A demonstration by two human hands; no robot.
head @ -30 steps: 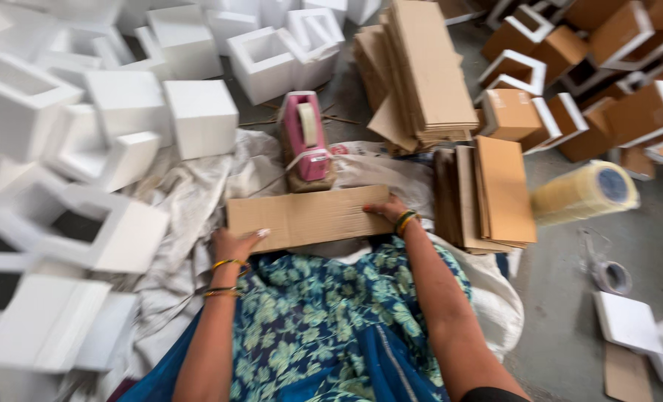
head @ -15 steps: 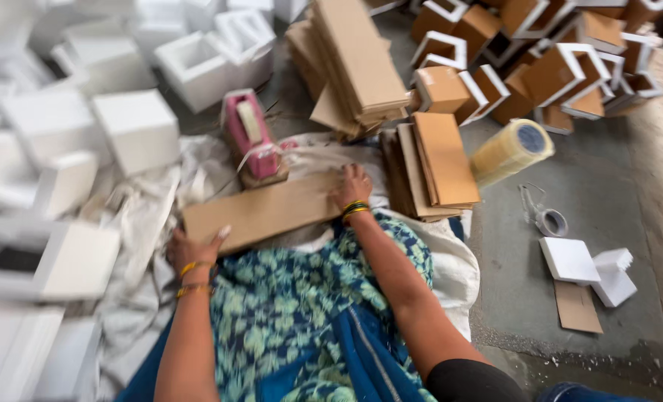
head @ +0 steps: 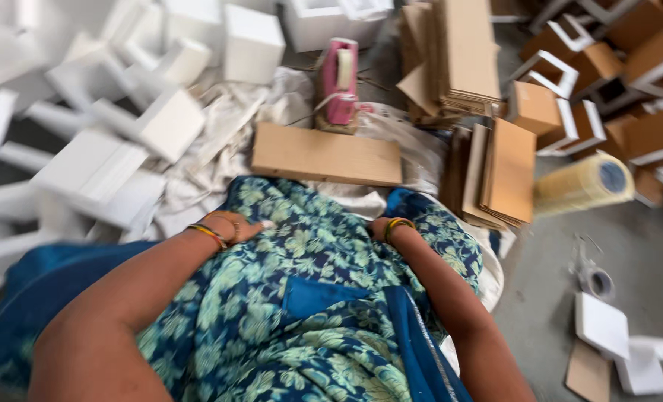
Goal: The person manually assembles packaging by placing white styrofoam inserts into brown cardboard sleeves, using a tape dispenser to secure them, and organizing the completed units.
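A: Entry, hands first. Left hand rests on the patterned cloth over the lap, centre-left of the frame, fingers loosely curled, gripping nothing that I can see. Right hand sits at the fabric's edge, centre; its fingers are tucked behind the cloth, so I cannot tell whether it is clenched or slack. Bangles on both wrists.

B: And the nearest item?

A: The flat cardboard panel, lying just above both hands on the crumpled white sheet, apart from either hand. Brown, rectangular, matte, square-cut edges.

B: Handling estimate?

A: Judged light and fairly stiff, but it would crease if bent across its length. Best taken by the two short ends or pinched along a long edge. Not slippery; dry paper face.

B: Further out?

A: Pink tape dispenser touching the panel's upper edge, hard plastic. Stacked cardboard sheets at upper centre-right, more stacked panels at right. A clear yellowish tape roll beside those, glossy. White foam-like blocks fill the upper left, blurred.
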